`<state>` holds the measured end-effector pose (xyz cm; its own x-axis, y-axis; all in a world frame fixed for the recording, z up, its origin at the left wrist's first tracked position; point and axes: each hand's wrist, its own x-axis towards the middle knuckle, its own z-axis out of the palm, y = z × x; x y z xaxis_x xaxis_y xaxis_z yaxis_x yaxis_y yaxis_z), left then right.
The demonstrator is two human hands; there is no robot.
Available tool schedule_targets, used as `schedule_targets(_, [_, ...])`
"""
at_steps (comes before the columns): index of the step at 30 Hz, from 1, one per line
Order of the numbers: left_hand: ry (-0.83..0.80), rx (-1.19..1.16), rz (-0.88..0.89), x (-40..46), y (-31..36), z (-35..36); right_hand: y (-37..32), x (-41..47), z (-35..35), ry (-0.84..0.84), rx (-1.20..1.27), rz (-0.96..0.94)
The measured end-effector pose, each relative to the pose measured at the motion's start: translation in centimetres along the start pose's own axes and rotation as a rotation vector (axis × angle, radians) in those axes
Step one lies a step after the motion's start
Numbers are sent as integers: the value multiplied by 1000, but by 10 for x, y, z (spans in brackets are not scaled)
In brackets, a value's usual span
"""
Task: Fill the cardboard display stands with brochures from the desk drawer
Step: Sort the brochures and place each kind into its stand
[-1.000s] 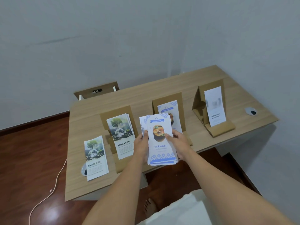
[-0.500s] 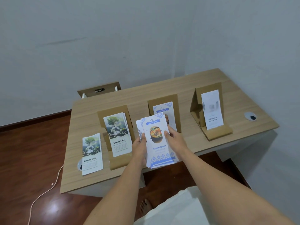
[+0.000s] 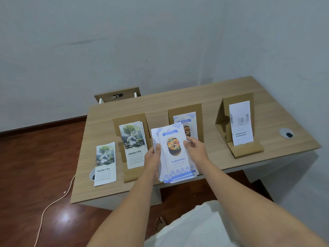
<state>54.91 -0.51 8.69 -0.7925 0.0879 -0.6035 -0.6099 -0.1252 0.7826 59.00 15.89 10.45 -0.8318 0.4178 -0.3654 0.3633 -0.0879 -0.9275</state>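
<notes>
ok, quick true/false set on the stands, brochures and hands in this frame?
1. Both hands, left hand and right hand, hold the blue brochure stack. True.
2. The middle stand is empty. False: it already holds a blue brochure.
3. A tree brochure lies flat on the desk left of the left stand. True.
4. The right stand holds tree brochures. False: it holds a white brochure.
</notes>
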Motion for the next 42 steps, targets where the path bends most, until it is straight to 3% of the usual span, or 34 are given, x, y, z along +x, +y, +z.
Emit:
schedule_targets(14, [8, -77, 9, 12, 9, 1, -7, 11, 10, -46, 39, 51])
schedule_targets(25, [-7, 16, 35, 11, 16, 0, -11, 20, 1, -37, 17, 174])
schedule_targets(42, [99, 97, 120, 15, 25, -11, -18, 56, -24, -25, -70, 138])
